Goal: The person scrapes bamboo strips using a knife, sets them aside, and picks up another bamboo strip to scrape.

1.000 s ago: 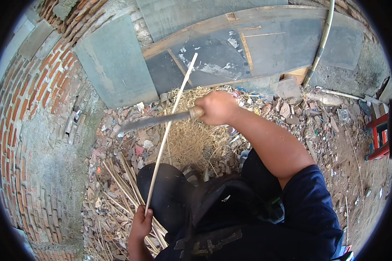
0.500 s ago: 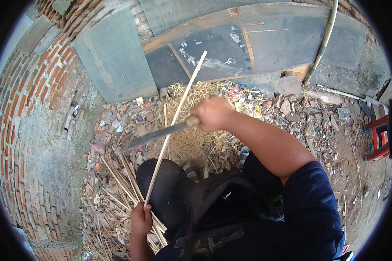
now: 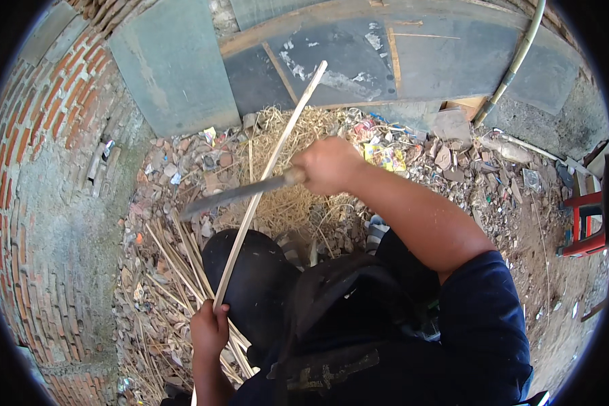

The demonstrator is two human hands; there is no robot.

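A curved brick wall (image 3: 27, 203) stands far left of the long pale stick (image 3: 271, 176). Just left of the stick's lower end, more thin pale sticks (image 3: 176, 271) lie on the rubble-strewn ground (image 3: 494, 196). The left hand (image 3: 210, 330) is closed around the stick's lower end, holding it slanted up toward the dark panels (image 3: 358, 61) beyond. A long dark blade (image 3: 233, 195) crosses the stick near its middle, touching it. Right of the stick, the right hand (image 3: 328, 164) is clenched around the blade's handle, above a heap of dry straw (image 3: 298, 203). Far right of the stick stands a red stool (image 3: 585, 223).
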